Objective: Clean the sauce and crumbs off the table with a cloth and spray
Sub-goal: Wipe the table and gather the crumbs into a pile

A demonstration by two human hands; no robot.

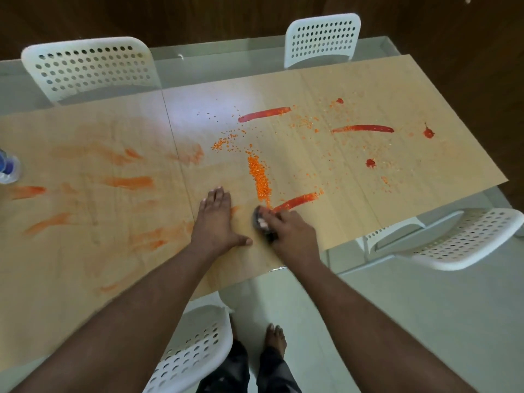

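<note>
My right hand (292, 231) grips a dark bunched cloth (262, 224) pressed on the tan table cover (354, 194), just below a heap of orange crumbs (259, 177) and at the near end of a red sauce streak (297, 200). My left hand (217, 218) lies flat on the cover, fingers straight, beside the cloth. More red sauce streaks (265, 113) (364, 128) and blobs (370, 163) lie further right with scattered crumbs. Pale orange smears (130, 182) cover the left part. The spray bottle (8, 167) stands at the far left edge, partly cut off.
White perforated chairs stand at the far side (90, 68) (323, 38), at the right (459, 239) and right under me (192, 350). The cover sits on a glass table (241, 56). My bare foot (275, 340) is on the pale floor.
</note>
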